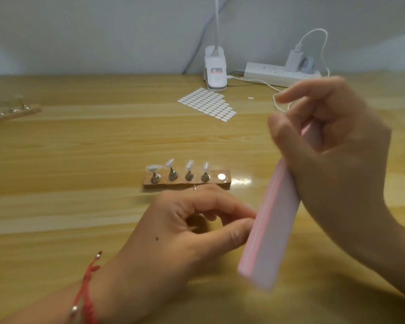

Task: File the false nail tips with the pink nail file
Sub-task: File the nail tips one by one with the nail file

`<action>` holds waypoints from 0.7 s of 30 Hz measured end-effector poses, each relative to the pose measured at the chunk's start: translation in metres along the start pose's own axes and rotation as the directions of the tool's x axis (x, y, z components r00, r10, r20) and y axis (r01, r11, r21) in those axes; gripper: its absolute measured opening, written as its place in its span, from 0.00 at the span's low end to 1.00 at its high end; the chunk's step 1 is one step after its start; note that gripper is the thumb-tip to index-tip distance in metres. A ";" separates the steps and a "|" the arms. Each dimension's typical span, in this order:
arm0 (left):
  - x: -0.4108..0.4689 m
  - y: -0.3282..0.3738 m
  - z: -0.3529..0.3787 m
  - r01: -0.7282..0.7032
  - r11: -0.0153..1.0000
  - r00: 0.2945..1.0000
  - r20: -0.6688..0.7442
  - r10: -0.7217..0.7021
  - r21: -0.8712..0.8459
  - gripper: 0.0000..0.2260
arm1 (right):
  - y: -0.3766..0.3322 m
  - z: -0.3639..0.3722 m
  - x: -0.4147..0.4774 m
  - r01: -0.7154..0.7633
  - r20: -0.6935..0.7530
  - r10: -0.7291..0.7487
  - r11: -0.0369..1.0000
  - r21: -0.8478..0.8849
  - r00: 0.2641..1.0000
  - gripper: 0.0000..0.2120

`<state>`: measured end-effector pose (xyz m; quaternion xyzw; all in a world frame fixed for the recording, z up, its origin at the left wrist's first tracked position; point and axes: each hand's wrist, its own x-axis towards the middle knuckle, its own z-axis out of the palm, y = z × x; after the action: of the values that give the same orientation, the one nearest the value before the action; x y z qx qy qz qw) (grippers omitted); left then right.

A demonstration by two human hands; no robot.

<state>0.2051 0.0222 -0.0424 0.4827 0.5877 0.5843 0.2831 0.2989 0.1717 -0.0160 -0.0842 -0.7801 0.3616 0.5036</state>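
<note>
Right hand (332,146) grips the pink file (271,225) at its upper end; the file is blurred. Left hand (173,235) pinches at the file's edge, and what it holds is hidden. Four nail tips (189,164) stand on the wooden block (215,183). Recommended: short, light strokes, with the left hand held steady.

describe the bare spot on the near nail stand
On the table, find the short wooden strip beyond the left hand. At its right end lies a flat silver disc; unlike the four nail-topped pegs beside it, it is bare.
</note>
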 end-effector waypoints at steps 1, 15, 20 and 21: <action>0.000 0.000 0.000 -0.001 1.000 1.000 0.011 0.001 0.002 0.08 | -0.001 0.002 -0.002 0.002 0.021 -0.002 1.000 0.008 1.000 0.14; 0.001 -0.004 0.000 -0.021 0.999 1.000 -0.002 0.021 0.030 0.07 | 0.006 0.003 -0.003 -0.096 -0.033 0.099 0.991 0.097 0.995 0.14; 0.001 -0.005 0.000 -0.022 0.999 1.000 0.011 0.021 0.039 0.07 | 0.008 0.005 -0.004 -0.124 -0.020 0.128 0.985 0.120 0.992 0.15; 0.001 -0.005 0.000 -0.022 0.999 1.000 0.014 0.021 0.043 0.07 | 0.009 0.005 -0.004 -0.134 -0.016 0.137 0.984 0.119 0.990 0.15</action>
<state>0.2039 0.0241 -0.0465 0.4989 0.5931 0.5711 0.2705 0.2944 0.1742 -0.0261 -0.1120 -0.7437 0.4393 0.4913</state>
